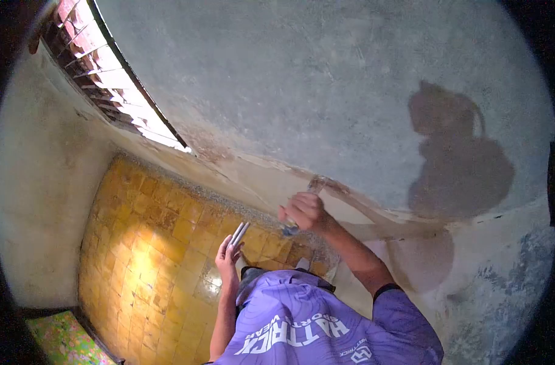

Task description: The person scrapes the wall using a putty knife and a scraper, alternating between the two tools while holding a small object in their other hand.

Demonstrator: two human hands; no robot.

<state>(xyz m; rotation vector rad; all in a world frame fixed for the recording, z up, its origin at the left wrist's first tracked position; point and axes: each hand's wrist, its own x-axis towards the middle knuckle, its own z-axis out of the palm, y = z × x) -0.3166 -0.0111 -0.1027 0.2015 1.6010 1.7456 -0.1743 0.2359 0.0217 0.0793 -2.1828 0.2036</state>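
My left hand (227, 255) is closed around a pair of slim grey strips (239, 234) that stick up side by side past the fingertips, above the tiled floor. In a fist close to the wall, my right hand (305, 210) grips a small tool with a blue end (289, 230) showing below the fingers. The rest of that tool is hidden by the hand, so I cannot tell its kind. Just above the fist, the wall (326, 103) carries a brownish, rough patch where grey plaster meets a paler lower band.
A barred window (110, 76) lets bright light in at the upper left. Yellow tiles (168, 243) cover the floor. At the lower left is a surface with a green floral cover (64, 337). My shadow (463, 158) falls on the wall at right.
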